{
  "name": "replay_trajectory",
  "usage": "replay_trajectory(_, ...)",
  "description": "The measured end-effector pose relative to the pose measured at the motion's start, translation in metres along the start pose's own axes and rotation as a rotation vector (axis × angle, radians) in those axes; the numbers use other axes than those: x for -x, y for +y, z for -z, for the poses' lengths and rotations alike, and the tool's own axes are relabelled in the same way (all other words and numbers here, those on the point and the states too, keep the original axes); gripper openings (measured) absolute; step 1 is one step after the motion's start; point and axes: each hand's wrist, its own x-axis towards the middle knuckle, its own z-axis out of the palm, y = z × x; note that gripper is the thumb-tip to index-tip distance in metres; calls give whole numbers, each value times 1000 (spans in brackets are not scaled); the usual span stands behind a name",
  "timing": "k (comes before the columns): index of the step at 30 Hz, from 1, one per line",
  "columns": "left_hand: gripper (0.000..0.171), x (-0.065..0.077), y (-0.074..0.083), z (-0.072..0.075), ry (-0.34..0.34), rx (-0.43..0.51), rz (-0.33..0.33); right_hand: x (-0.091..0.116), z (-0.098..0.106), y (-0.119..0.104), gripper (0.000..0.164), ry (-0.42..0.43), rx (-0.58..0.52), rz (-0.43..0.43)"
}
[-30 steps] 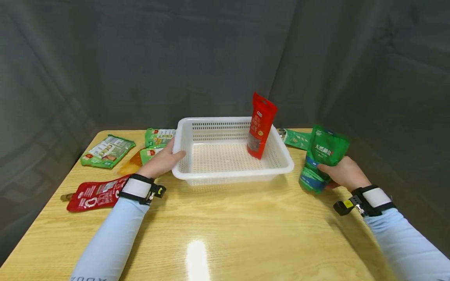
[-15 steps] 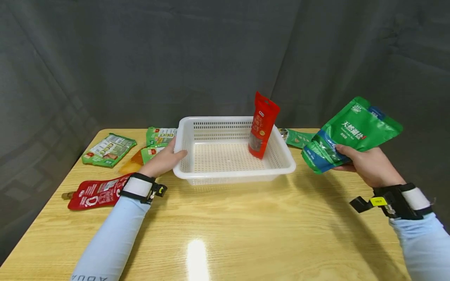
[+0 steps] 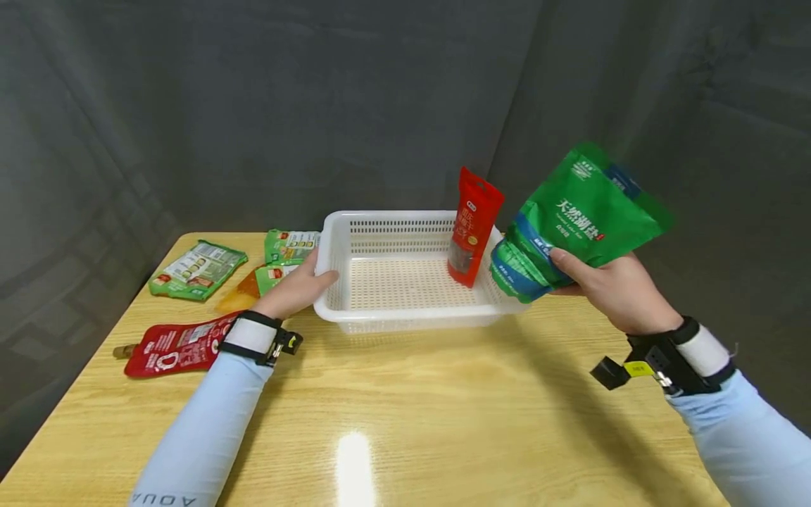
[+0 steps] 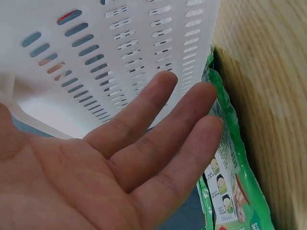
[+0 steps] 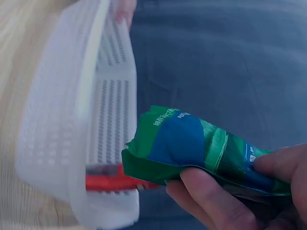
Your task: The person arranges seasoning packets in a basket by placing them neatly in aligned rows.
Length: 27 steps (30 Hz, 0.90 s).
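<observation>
My right hand [image 3: 624, 292] grips a green and blue bag of salt [image 3: 573, 215], thumb on its front, and holds it up over the right end of a white plastic basket [image 3: 418, 315]. In the right wrist view the bag's bottom [image 5: 177, 139] points toward the basket. A red snack pouch [image 3: 475, 211] stands tilted inside the basket, against its right side. My left hand [image 3: 296, 287] holds the basket's left rim, thumb over the edge and fingers outside. In the left wrist view those fingers [image 4: 165, 139] lie along the slotted wall, close to a green packet [image 4: 244, 187].
Left of the basket lie a green packet [image 3: 199, 270], two more green packets [image 3: 291, 246] partly behind my hand, an orange packet [image 3: 241, 292] and a red spouted pouch [image 3: 180, 346]. A dark curtain [image 3: 355, 113] hangs behind the wooden table [image 3: 443, 408].
My right hand has lifted the bag of salt off the table at the right, then carried it left to the basket's right end. The left hand has stayed on the rim.
</observation>
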Motion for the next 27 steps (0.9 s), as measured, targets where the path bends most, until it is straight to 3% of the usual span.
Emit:
replay_trajectory(5,72,0,0,1,0,-7,-7,-18,-22,-2,55,-62,86,-29)
replay_trajectory(12,72,-2,-2,1,1,-14,-5,-53,-53,2,58,-128,101,-125)
replay_trajectory(27,70,-1,-6,2,3,7,-27,-126,-115,23,48,-142,278,-419)
